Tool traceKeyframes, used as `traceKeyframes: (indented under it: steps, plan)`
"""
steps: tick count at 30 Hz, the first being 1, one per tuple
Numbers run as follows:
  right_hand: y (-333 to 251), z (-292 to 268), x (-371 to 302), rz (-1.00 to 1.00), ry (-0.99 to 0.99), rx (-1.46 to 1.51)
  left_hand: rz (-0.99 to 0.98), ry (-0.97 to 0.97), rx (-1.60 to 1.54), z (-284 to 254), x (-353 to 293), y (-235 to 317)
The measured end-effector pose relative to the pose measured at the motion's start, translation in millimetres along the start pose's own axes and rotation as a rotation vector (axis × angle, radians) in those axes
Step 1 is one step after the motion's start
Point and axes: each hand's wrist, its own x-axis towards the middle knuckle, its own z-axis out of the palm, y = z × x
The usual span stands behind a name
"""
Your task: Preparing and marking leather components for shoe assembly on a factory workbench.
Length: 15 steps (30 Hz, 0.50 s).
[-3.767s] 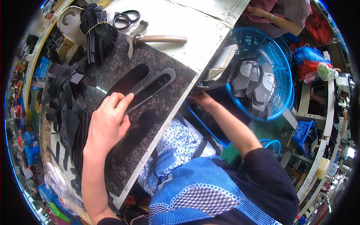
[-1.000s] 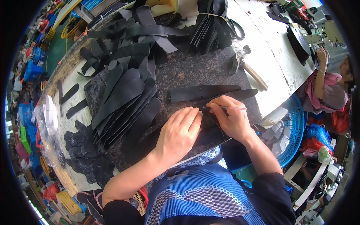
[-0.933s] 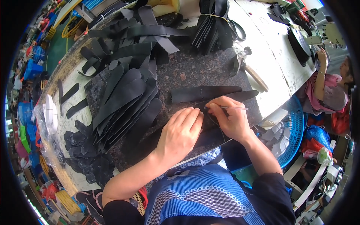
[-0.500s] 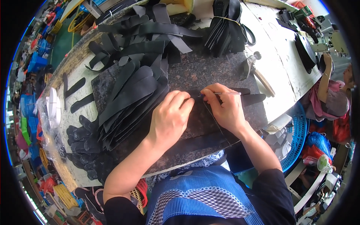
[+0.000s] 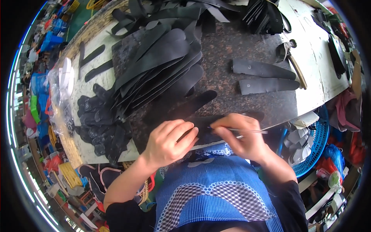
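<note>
Under right grip (image 5: pixel 244 136) (pen-like tool (image 5: pixel 258 132) inside): black strip (image 5: pixel 201 123), partly hidden.

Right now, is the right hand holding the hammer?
No, the hammer lies on the worktop; the right hand holds a slim pen-like tool.

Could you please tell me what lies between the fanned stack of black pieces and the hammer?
Two tapered black strips lie side by side on the speckled stone slab, each with a small pale mark, as the head view shows.
</note>
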Motion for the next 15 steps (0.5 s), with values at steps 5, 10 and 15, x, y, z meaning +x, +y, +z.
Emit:
traceKeyframes:
  steps: [5, 10, 15]
  plan:
    - [9, 20, 8, -0.087, -0.022, -0.202, -0.113, 0.078, 0.021, 15, -23, 9]
    - [3, 34, 9, 0.019, 0.105, -0.045, -0.120, 0.147, -0.063, 20, -23, 18]
    - [-15, 53, 34, 0.059, -0.027, 0.042, -0.266, 0.331, 0.184, -7, -67, 9]
